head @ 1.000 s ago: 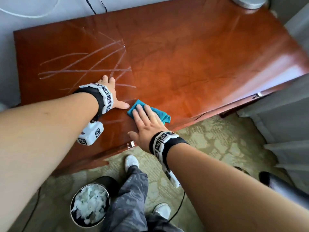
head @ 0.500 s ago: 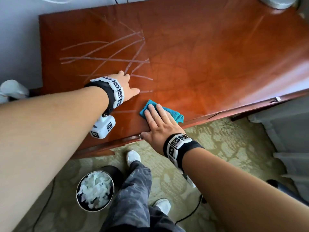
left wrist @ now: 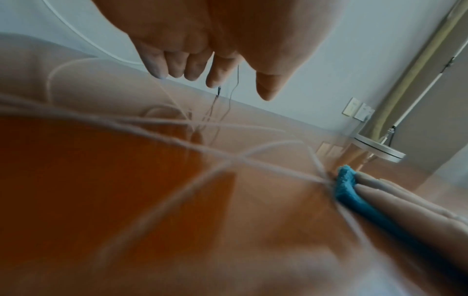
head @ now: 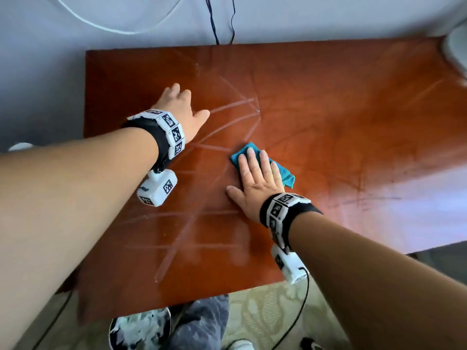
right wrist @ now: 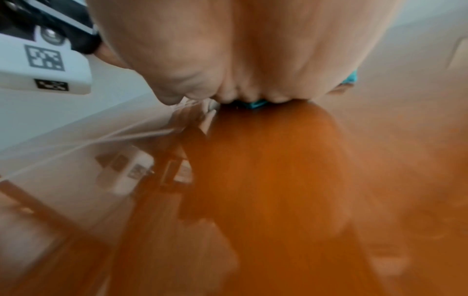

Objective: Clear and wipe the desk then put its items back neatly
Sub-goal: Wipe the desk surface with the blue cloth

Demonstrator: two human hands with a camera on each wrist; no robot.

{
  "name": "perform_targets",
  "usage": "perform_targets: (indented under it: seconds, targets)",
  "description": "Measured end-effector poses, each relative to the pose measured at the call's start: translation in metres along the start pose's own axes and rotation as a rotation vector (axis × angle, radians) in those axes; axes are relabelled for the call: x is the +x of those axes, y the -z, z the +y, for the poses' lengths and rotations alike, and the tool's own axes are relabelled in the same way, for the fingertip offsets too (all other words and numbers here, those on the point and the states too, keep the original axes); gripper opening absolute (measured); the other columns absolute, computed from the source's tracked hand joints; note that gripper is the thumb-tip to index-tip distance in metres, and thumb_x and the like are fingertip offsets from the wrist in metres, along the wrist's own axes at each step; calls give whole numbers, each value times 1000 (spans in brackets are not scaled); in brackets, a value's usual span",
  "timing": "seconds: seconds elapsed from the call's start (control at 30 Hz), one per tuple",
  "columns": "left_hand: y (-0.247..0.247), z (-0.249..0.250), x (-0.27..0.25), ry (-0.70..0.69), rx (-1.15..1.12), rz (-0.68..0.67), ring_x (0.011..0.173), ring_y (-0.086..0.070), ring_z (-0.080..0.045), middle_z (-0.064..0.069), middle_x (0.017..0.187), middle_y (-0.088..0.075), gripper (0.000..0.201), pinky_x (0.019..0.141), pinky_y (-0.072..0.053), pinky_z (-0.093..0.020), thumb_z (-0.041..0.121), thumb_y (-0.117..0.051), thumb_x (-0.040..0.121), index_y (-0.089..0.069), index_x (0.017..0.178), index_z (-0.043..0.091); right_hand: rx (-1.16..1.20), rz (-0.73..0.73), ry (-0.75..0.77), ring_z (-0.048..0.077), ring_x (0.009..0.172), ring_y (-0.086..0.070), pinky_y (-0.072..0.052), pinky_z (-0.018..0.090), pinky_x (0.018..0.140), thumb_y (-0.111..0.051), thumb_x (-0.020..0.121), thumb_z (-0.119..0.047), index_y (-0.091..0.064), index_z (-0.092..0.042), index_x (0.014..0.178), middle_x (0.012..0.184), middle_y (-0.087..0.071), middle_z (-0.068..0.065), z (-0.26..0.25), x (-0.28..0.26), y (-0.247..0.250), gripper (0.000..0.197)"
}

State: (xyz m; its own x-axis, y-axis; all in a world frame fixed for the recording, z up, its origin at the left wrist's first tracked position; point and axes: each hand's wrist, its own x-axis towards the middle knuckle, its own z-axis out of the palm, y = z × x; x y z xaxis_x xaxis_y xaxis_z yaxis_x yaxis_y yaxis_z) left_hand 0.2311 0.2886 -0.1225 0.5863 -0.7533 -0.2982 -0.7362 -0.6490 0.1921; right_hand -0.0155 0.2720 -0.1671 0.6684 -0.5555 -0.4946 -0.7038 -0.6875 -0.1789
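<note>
1. I see the right hand (head: 257, 183) lying flat, fingers straight and together, pressing a folded teal cloth (head: 283, 173) onto the desk (head: 328, 122). The cloth sits under the fingers and palm, with its edges showing past the fingertips and on the side away from the left hand. A flat palm spreads pressure over the whole pad, which I judge suits wiping better than a pinch would.
2. The left hand (head: 180, 109) holds nothing. Its fingers are spread and fairly straight, the thumb pointing toward the cloth. The left wrist view shows the fingertips (left wrist: 192, 70) hanging down toward the glossy top; I cannot tell whether they touch it. I judge the hand is there to brace my lean.
3. Pale streak lines (head: 227, 107) cross the desk between the left hand and the cloth, and more run from the cloth toward the desk's near edge. They look like marks or residue yet to be wiped; I cannot tell which.
4. Step in hand, by my judgement: the wiping stage. No desk items show on the top except a pale round base (head: 454, 49) at the far corner beyond the cloth.
5. Off the desk: a waste bin (head: 140, 329) on the carpet below the near edge, and dark cables (head: 222, 18) on the wall behind it.
6. Risk: streaks under the left arm may be missed.
</note>
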Motion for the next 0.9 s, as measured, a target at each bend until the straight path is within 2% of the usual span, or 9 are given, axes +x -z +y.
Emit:
perform_targets:
  seconds: [0.1, 0.23, 0.33, 0.43, 0.53, 0.9]
  targets:
    - [12, -10, 45, 48, -23, 39, 153, -18, -31, -13, 166, -17, 78, 119, -26, -59, 61, -43, 97, -30, 155, 10, 0, -23, -8, 21, 151, 32, 18, 41, 123, -23, 102, -65, 17, -26, 161, 166, 29, -6, 4, 45, 27, 81]
    - [17, -19, 94, 209, 52, -18, 156, 7, -37, -11, 170, 6, 95, 122, -5, -63, 77, -34, 90, -7, 163, 22, 2, -42, -29, 20, 151, 32, 18, 40, 123, -26, 102, -65, 17, -27, 161, 166, 30, -7, 9, 96, 57, 82]
    - [18, -26, 120, 321, 33, -76, 154, 10, -43, -17, 169, 11, 104, 120, 0, -68, 85, -28, 86, 0, 163, 21, -12, -42, -41, 20, 151, 32, 17, 41, 124, -27, 102, -65, 17, -27, 161, 166, 30, -6, 13, 124, 76, 83]
    - [8, -30, 130, 351, -27, -111, 153, 13, -46, -19, 167, 15, 115, 118, 3, -69, 94, -22, 78, 6, 163, 21, -22, -43, -42, 20, 151, 32, 17, 41, 124, -28, 102, -64, 17, -27, 161, 166, 30, -6, 15, 152, 93, 83]
    - [-5, -27, 128, 348, -40, -61, 152, 16, -46, -17, 167, 18, 123, 117, 4, -68, 99, -22, 69, 10, 162, 24, -35, -37, -39, 20, 151, 31, 17, 41, 124, -29, 102, -64, 17, -27, 161, 166, 30, -6, 18, 172, 106, 83]
    - [-5, -23, 132, 384, -32, -102, 150, 25, -44, -15, 163, 31, 125, 118, 8, -67, 102, -26, 67, 23, 158, 30, -98, 11, 40, 22, 153, 26, 14, 41, 125, -34, 102, -62, 12, -25, 162, 167, 26, -4, 23, 267, 160, 84]
